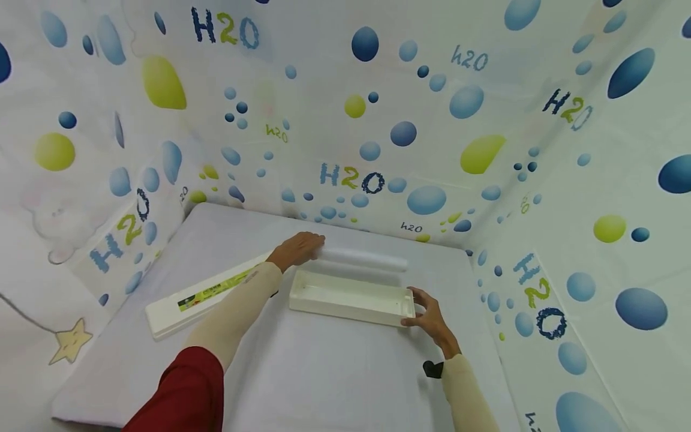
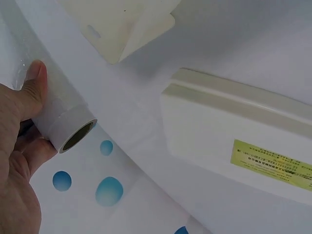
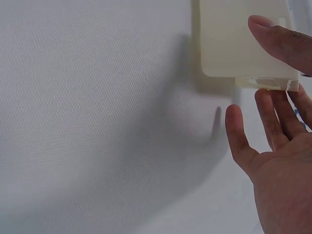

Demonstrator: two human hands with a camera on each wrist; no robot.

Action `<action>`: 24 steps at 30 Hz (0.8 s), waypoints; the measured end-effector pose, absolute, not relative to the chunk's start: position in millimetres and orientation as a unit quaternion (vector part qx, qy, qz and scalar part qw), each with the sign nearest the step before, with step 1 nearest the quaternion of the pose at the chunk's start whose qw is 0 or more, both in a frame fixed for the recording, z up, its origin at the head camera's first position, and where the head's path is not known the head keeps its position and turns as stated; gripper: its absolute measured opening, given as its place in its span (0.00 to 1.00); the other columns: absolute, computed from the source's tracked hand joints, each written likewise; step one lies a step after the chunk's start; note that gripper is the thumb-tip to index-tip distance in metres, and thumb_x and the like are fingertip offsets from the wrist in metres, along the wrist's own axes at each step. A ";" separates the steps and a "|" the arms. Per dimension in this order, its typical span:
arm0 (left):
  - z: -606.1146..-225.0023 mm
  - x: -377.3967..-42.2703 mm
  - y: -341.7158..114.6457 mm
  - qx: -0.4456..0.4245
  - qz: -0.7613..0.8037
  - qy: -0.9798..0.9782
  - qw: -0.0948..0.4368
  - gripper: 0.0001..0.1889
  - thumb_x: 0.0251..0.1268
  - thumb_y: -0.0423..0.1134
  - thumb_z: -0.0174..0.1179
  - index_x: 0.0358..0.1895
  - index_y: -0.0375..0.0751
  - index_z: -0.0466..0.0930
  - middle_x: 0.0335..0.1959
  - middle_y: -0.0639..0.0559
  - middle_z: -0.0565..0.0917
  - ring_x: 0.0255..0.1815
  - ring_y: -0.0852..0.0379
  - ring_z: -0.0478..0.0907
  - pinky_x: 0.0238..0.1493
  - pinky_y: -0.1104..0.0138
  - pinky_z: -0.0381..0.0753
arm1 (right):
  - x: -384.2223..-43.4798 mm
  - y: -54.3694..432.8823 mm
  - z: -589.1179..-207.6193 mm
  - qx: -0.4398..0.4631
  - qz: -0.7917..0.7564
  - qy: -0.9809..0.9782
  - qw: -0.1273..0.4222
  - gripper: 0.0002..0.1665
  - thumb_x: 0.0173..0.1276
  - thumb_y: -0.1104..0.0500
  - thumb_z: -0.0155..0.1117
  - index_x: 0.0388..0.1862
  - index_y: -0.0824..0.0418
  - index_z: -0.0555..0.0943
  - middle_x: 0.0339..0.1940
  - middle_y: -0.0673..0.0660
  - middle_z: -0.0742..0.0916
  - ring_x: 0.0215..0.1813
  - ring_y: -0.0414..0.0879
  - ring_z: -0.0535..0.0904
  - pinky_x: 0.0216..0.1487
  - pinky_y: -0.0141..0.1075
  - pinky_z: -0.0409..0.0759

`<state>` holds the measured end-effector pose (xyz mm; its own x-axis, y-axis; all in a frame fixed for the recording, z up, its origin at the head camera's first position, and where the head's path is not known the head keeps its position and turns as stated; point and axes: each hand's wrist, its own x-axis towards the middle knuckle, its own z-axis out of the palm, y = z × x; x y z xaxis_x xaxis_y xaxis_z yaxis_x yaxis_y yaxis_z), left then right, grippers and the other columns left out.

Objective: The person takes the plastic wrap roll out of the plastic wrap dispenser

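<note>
My left hand (image 1: 297, 248) grips one end of a roll of clear plastic film (image 1: 367, 260), thumb on top and fingers beneath in the left wrist view, where the roll's hollow core end (image 2: 78, 137) shows. Lengthwise, the roll lies behind an open cream-coloured long box (image 1: 345, 311). My right hand (image 1: 428, 315) holds that box by its right end. In the right wrist view the thumb (image 3: 275, 39) lies along the box's side and several fingertips touch its end. The box's inside looks bare in the head view.
A second long white case (image 1: 162, 312) with a yellow-green label (image 1: 216, 288) lies slanted on the left, partly behind my left forearm. A white cloth covers the table (image 1: 335, 378). Sheets printed with bubbles (image 1: 426, 200) hang behind and at both sides.
</note>
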<state>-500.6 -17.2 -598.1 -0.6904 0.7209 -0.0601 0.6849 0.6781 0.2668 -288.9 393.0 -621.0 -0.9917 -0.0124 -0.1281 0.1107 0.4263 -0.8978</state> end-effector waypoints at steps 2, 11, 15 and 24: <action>-602.5 -503.9 -16.9 0.378 0.113 0.914 0.098 0.31 0.87 0.44 0.57 0.84 0.34 0.63 0.82 0.39 0.73 0.85 0.41 0.68 0.89 0.53 0.62 | -290.4 392.8 -622.9 0.023 -0.532 0.844 0.058 0.59 0.56 0.72 0.85 0.84 0.70 0.66 0.79 0.74 0.76 0.80 0.73 0.71 0.76 0.67 0.76; -564.9 -468.3 -12.6 0.355 0.096 0.921 0.126 0.28 0.82 0.34 0.61 0.78 0.27 0.67 0.79 0.32 0.74 0.82 0.34 0.69 0.87 0.50 0.64 | -291.4 393.9 -620.2 0.033 -0.535 0.842 0.062 0.58 0.55 0.72 0.86 0.83 0.68 0.67 0.79 0.72 0.76 0.80 0.71 0.72 0.77 0.67 0.75; -574.3 -470.9 -9.7 0.362 0.109 0.917 0.125 0.27 0.81 0.33 0.63 0.76 0.28 0.70 0.77 0.33 0.77 0.80 0.35 0.71 0.86 0.50 0.66 | -291.2 396.2 -621.9 0.037 -0.533 0.843 0.063 0.57 0.56 0.72 0.86 0.84 0.68 0.68 0.79 0.72 0.77 0.80 0.71 0.71 0.76 0.66 0.76; -583.2 -469.9 -9.6 0.367 0.142 0.910 0.126 0.24 0.80 0.32 0.64 0.72 0.29 0.72 0.75 0.33 0.78 0.79 0.34 0.72 0.85 0.49 0.68 | -289.0 396.4 -622.2 0.035 -0.529 0.846 0.055 0.57 0.57 0.70 0.86 0.84 0.67 0.68 0.79 0.72 0.77 0.79 0.71 0.73 0.75 0.64 0.79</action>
